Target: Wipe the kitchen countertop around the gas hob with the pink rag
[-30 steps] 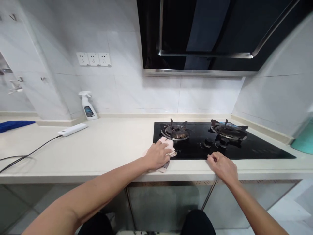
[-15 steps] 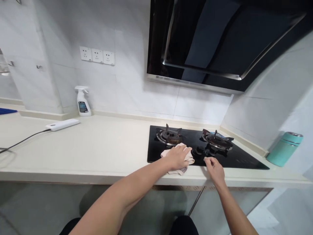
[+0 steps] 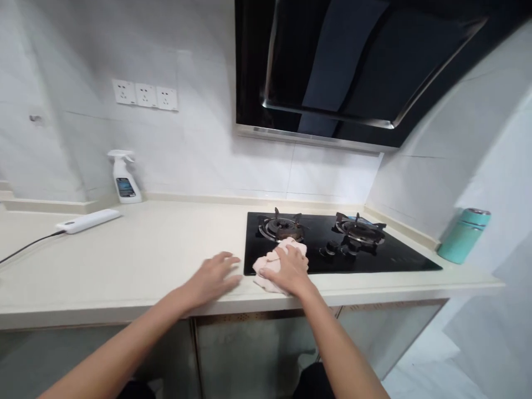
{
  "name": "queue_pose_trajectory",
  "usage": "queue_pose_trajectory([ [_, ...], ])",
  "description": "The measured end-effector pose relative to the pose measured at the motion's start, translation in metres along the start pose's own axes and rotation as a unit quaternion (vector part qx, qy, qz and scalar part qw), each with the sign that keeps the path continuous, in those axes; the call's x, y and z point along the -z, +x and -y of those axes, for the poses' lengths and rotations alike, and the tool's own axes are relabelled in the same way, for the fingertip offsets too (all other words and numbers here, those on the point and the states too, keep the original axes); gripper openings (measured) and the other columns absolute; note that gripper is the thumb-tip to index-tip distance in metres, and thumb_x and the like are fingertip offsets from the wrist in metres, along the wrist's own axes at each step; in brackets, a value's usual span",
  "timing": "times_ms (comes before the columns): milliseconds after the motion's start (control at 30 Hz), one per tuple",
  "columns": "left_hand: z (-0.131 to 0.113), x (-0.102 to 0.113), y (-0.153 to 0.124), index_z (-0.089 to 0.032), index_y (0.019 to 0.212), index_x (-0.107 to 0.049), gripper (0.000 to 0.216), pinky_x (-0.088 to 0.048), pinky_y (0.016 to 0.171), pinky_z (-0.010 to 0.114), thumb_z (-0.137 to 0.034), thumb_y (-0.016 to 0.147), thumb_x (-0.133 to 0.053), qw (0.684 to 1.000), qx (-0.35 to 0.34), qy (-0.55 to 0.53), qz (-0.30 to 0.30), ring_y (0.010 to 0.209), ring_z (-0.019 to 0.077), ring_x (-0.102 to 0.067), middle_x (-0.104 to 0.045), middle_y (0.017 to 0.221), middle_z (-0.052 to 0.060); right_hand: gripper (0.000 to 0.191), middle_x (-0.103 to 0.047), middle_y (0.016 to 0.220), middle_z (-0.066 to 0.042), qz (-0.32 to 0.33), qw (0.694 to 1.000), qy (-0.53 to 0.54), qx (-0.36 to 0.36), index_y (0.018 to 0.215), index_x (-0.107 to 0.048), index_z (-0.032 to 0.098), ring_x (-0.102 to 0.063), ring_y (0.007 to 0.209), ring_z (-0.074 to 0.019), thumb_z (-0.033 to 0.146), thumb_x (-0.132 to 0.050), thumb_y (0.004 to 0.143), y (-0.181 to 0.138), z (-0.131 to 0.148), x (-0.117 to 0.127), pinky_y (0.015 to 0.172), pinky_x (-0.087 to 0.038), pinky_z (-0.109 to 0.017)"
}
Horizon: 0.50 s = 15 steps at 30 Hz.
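My right hand (image 3: 291, 269) is closed over a pale pink cloth (image 3: 266, 272), pressing it on the front left corner of the black gas stove (image 3: 316, 260). Part of the cloth hangs over onto the counter in front of the glass. To the left of the cloth, my left hand (image 3: 214, 277) is over the counter (image 3: 178, 238) with its fingers apart and nothing in them. Just behind the cloth stands the left burner (image 3: 282, 227); the right burner (image 3: 361, 230) and two black knobs (image 3: 331, 248) lie further right.
A white spray bottle (image 3: 126, 180) stands against the back wall at the left. Before it lies a white bar-shaped device (image 3: 89, 220) with a black cord. A mint-green flask (image 3: 464, 235) stands at the right end. A black range hood (image 3: 332, 66) overhangs the stove.
The cloth has passed from my left hand to my right. My left hand has let go and moved left over the counter. The view has shifted a little to the right.
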<state>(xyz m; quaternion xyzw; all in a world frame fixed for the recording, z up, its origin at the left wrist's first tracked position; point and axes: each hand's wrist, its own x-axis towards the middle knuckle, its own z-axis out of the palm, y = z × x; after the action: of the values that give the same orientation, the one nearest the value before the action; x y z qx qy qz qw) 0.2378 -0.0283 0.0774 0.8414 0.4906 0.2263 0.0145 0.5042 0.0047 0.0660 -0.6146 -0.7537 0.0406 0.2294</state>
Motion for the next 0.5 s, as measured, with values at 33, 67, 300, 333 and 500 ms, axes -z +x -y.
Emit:
queue_pose_trajectory([
  [33, 0.015, 0.003, -0.008, -0.024, 0.132, -0.064, 0.049, -0.049, 0.109, 0.047, -0.056, 0.098, -0.048, 1.000, 0.021, 0.008, -0.011, 0.127, 0.0313, -0.062, -0.063, 0.142, 0.014, 0.073, -0.046, 0.150, -0.016, -0.005, 1.000, -0.005, 0.006, 0.135, -0.063, 0.031, -0.040, 0.138, -0.0443, 0.077, -0.070, 0.079, -0.001, 0.007, 0.001, 0.109, -0.032, -0.062],
  [67, 0.028, 0.005, -0.015, -0.024, 0.129, -0.065, 0.050, -0.051, 0.106, 0.046, -0.058, 0.099, -0.045, 0.999, 0.040, 0.015, -0.021, 0.125, 0.0301, -0.064, -0.065, 0.139, 0.013, 0.071, -0.048, 0.149, -0.015, -0.011, 1.000, -0.010, 0.014, 0.133, -0.064, 0.031, -0.042, 0.135, -0.0433, 0.076, -0.071, 0.079, -0.001, 0.011, 0.001, 0.107, -0.033, -0.061],
  [300, 0.067, -0.007, -0.039, -0.025, 0.119, -0.072, 0.054, -0.051, 0.106, 0.045, -0.063, 0.097, -0.041, 0.991, 0.110, 0.042, -0.060, 0.121, 0.0298, -0.066, -0.070, 0.133, 0.011, 0.059, -0.058, 0.138, -0.007, -0.040, 0.996, -0.045, 0.071, 0.132, -0.065, 0.032, -0.051, 0.119, -0.0312, 0.058, -0.076, 0.081, -0.007, -0.044, 0.018, 0.098, -0.039, -0.044],
  [333, 0.065, -0.008, -0.040, -0.024, 0.120, -0.072, 0.054, -0.050, 0.108, 0.046, -0.062, 0.097, -0.040, 0.991, 0.110, 0.045, -0.062, 0.123, 0.0299, -0.066, -0.070, 0.133, 0.011, 0.057, -0.059, 0.138, -0.007, -0.048, 0.996, -0.052, 0.061, 0.132, -0.065, 0.032, -0.051, 0.119, -0.0311, 0.055, -0.076, 0.081, -0.011, -0.060, 0.025, 0.098, -0.039, -0.043],
  [500, 0.053, -0.006, -0.039, -0.022, 0.121, -0.073, 0.054, -0.047, 0.111, 0.047, -0.058, 0.098, -0.040, 0.990, 0.100, 0.069, -0.070, 0.126, 0.0308, -0.064, -0.072, 0.132, 0.012, 0.050, -0.058, 0.141, -0.012, -0.085, 0.994, -0.072, 0.005, 0.129, -0.066, 0.023, -0.052, 0.123, -0.0329, 0.045, -0.068, 0.084, -0.046, -0.144, 0.053, 0.103, -0.039, -0.044],
])
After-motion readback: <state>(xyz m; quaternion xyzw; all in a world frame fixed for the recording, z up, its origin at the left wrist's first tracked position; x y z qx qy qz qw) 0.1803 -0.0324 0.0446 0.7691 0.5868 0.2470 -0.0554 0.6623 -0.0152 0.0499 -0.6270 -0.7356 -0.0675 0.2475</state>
